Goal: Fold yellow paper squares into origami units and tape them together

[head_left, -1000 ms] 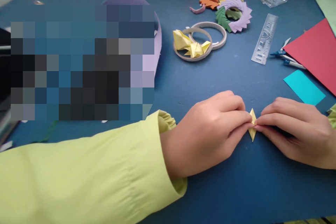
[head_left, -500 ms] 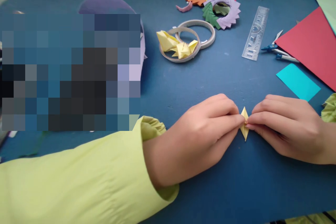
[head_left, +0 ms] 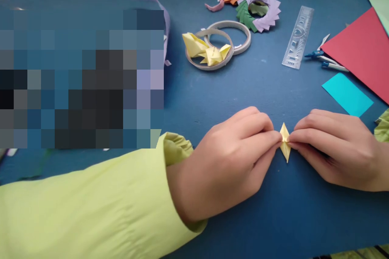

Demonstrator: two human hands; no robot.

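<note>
A small diamond-shaped piece of folded yellow paper is held just above the blue table, with its points facing away from and toward me. My left hand pinches its left corner between thumb and fingertips. From the other side, my right hand grips the right corner in the same way. Both hands have their fingers closed, and the fingertips cover the side corners of the paper. A crease shows across its middle.
Beyond my hands lie two tape rolls, with folded yellow paper pieces inside the nearer one. A purple-and-green paper ring, clear ruler, compass, turquoise paper and red sheet are farther off. Blurred blocks cover the left.
The hands have drawn slightly apart, so more of the yellow paper's middle shows between the fingertips. The view has shifted a little.
</note>
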